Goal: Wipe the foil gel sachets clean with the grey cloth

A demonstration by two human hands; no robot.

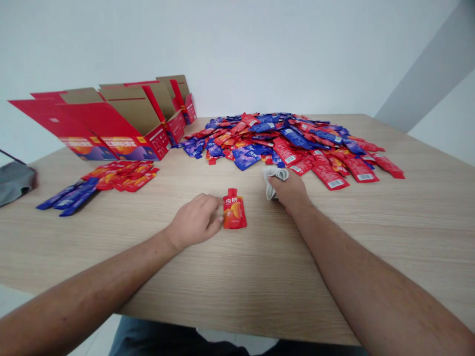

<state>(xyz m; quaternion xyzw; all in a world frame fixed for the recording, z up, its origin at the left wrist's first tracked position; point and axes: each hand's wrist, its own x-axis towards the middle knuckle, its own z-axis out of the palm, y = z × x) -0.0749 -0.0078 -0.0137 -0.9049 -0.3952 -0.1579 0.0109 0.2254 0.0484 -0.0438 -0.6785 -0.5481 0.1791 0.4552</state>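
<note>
A red pouch (pixel 232 211) with orange fruit printed on it lies flat on the table in front of me, spout end away from me. A second red edge shows along its right side. My left hand (pixel 196 220) rests at the pouch's left edge, fingers curled, with a gap between thumb and forefinger; the fingertips are at or just touching that edge. To the right of the pouch, my right hand (pixel 291 190) is closed round a rolled, whitish-grey cloth (pixel 272 184), just in front of the heap of pouches.
A broad heap of red and blue pouches (pixel 260 136) covers the back of the wooden table (pixel 237 282). At the back left stand several open red cartons (pixel 122 123). Before them lie rows of red pouches (pixel 120 175) and blue pouches (pixel 70 197). A grey item (pixel 15 183) sits at far left.
</note>
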